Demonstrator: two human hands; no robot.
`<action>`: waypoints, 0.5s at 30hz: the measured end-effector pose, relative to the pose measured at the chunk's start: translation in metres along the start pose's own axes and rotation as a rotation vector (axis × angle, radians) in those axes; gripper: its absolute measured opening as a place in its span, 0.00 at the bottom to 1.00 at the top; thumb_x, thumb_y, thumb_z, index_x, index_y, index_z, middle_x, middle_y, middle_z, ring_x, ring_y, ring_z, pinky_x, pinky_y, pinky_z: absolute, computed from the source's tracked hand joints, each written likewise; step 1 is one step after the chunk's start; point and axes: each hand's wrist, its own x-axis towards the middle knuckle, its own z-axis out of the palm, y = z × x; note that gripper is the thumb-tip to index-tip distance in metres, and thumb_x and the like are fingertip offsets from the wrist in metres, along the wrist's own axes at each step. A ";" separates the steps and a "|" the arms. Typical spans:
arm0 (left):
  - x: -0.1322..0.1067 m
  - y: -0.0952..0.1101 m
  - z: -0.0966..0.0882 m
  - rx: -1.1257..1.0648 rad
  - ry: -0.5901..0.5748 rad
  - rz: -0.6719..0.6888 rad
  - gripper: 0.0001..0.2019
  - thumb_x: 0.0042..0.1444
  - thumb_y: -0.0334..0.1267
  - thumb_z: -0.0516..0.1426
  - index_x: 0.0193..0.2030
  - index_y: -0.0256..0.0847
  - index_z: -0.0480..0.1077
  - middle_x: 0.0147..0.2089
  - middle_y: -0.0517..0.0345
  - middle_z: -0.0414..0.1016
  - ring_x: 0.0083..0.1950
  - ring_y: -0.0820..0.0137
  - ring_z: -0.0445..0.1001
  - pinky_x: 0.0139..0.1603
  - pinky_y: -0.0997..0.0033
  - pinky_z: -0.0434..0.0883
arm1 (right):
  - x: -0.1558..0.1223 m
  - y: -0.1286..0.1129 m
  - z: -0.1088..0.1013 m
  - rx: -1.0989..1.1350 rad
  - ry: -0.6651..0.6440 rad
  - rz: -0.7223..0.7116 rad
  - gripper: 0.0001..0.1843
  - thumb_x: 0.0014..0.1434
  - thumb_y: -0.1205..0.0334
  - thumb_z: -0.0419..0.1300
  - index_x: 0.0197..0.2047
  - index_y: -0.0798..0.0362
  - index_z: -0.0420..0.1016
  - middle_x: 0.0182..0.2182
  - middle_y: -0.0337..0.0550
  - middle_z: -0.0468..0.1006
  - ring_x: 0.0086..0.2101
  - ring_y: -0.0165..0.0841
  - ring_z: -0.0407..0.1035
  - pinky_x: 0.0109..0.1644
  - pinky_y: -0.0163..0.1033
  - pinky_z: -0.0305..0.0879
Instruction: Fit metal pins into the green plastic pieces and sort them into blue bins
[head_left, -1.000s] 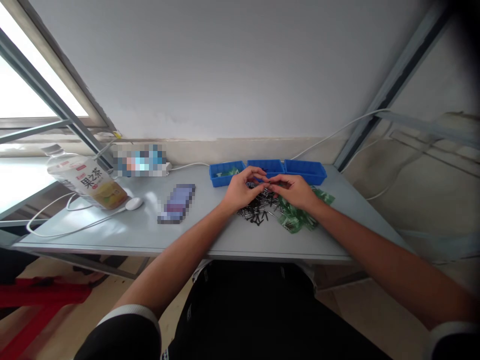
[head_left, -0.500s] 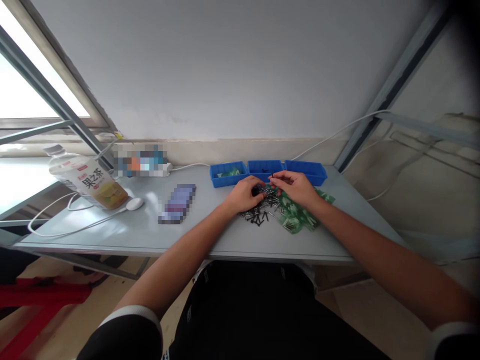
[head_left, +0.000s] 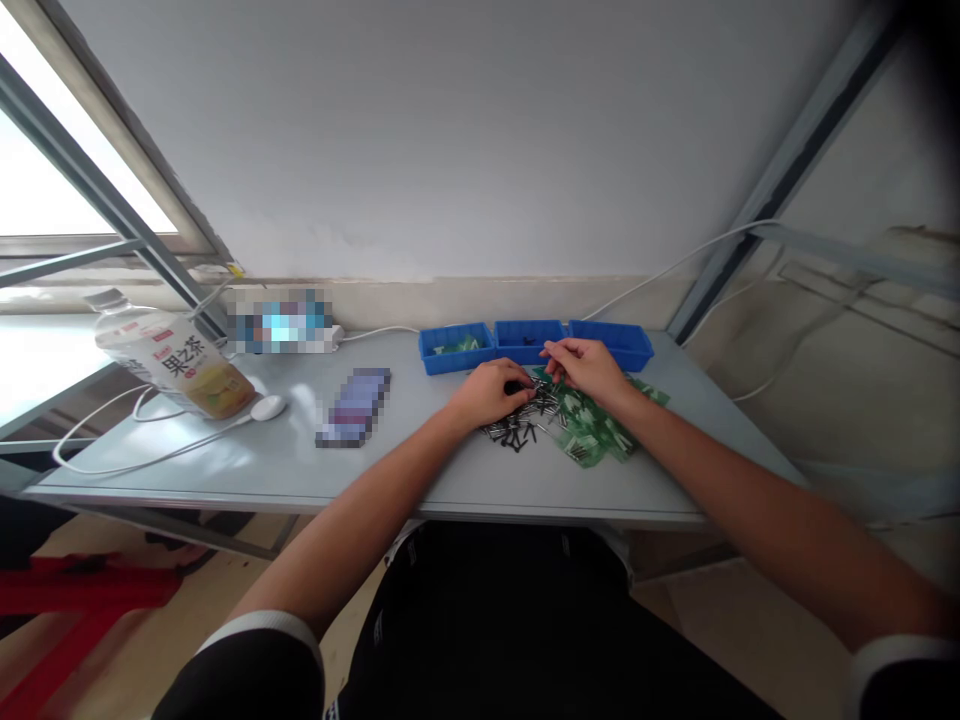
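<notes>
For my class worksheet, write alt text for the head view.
A person's left hand curves at a pile of small fasteners on a table, the right hand near three blue trays. Green packets lie beside the pile; a bottle is far left.

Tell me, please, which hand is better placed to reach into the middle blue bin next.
Probably the right hand: it appears at the front edge of the middle blue bin, while the left hand curls over the pile of small metal parts.

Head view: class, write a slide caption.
Left hand at piled dark metal screws, right hand near three blue plastic bins.
</notes>
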 end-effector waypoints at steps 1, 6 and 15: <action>0.000 0.000 0.000 -0.004 0.009 0.003 0.09 0.66 0.40 0.62 0.45 0.42 0.84 0.51 0.52 0.85 0.54 0.62 0.82 0.62 0.62 0.75 | -0.003 -0.002 0.000 -0.055 -0.004 -0.043 0.25 0.64 0.36 0.66 0.37 0.53 0.83 0.29 0.45 0.82 0.24 0.32 0.72 0.25 0.36 0.65; 0.000 -0.001 0.000 0.001 0.033 -0.002 0.08 0.65 0.38 0.62 0.42 0.42 0.84 0.48 0.53 0.85 0.50 0.62 0.82 0.58 0.63 0.76 | -0.009 -0.005 -0.006 -0.427 0.088 -0.385 0.14 0.70 0.50 0.62 0.43 0.51 0.84 0.38 0.46 0.86 0.35 0.39 0.78 0.44 0.44 0.75; 0.000 -0.003 -0.001 -0.012 0.013 0.010 0.07 0.64 0.38 0.63 0.41 0.42 0.84 0.48 0.53 0.84 0.49 0.63 0.82 0.56 0.63 0.76 | 0.001 0.005 -0.016 -0.743 0.028 -0.684 0.13 0.71 0.64 0.57 0.50 0.52 0.83 0.47 0.52 0.84 0.50 0.49 0.73 0.60 0.58 0.70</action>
